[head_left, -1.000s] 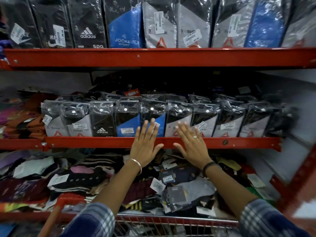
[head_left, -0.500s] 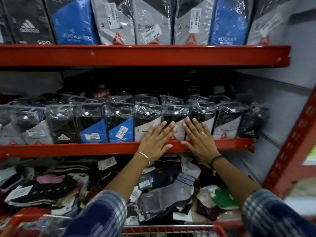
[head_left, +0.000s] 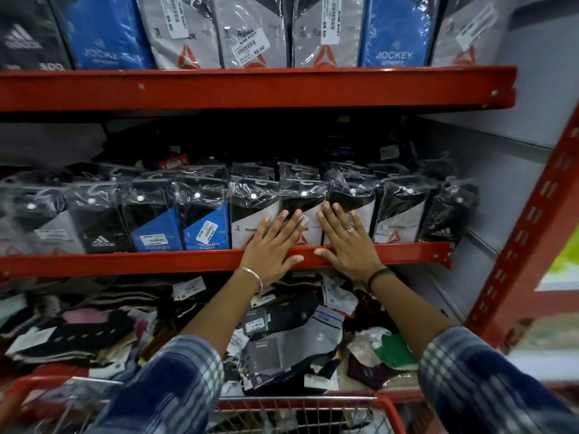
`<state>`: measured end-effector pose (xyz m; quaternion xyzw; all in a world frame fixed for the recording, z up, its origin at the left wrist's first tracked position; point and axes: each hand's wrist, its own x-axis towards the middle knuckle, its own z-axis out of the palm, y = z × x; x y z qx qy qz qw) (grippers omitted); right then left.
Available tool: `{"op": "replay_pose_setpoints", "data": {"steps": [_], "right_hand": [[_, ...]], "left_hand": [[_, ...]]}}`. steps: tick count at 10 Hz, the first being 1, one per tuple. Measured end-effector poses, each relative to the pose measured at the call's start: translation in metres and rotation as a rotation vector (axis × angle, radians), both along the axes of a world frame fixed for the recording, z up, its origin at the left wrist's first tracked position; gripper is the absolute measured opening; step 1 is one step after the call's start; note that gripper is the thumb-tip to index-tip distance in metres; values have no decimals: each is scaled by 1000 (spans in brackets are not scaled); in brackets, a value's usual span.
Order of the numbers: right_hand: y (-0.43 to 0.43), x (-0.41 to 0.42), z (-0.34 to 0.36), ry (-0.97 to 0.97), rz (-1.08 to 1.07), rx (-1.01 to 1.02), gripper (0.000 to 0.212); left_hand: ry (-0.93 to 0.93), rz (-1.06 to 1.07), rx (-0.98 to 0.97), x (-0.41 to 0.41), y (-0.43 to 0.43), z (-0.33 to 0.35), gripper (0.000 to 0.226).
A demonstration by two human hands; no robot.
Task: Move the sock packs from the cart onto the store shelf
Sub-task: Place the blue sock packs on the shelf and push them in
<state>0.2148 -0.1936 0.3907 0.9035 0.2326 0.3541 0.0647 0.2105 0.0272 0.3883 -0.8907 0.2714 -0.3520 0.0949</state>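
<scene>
A row of sock packs (head_left: 203,220) in clear plastic stands upright along the middle red shelf (head_left: 156,261). My left hand (head_left: 272,245) lies flat, fingers spread, against the front of a grey-and-black pack (head_left: 250,214). My right hand (head_left: 347,239) presses flat on the neighbouring pack (head_left: 360,195) just to the right. Both palms overlap the shelf's front lip and neither hand grips anything. The red wire cart (head_left: 313,405) shows at the bottom edge, below my forearms.
The upper red shelf (head_left: 250,86) carries larger blue and grey packs (head_left: 394,32). Below the middle shelf lies a heap of loose socks and tags (head_left: 282,333). A red upright post (head_left: 532,220) and a grey side panel (head_left: 501,183) close the right end.
Both hands have slid rightwards along the row of packs, staying flat against them. The view has followed to the right, bringing the shelf's right end and post into sight.
</scene>
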Motion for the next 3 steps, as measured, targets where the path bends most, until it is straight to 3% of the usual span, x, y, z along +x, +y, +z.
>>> {"op": "replay_pose_setpoints", "data": {"steps": [1, 3], "right_hand": [[3, -23, 10, -10, 35, 111, 68], [24, -60, 78, -317, 120, 319, 60]], "left_hand": [[-28, -46, -3, -19, 5, 11, 63], [-211, -83, -169, -54, 18, 83, 56]]}}
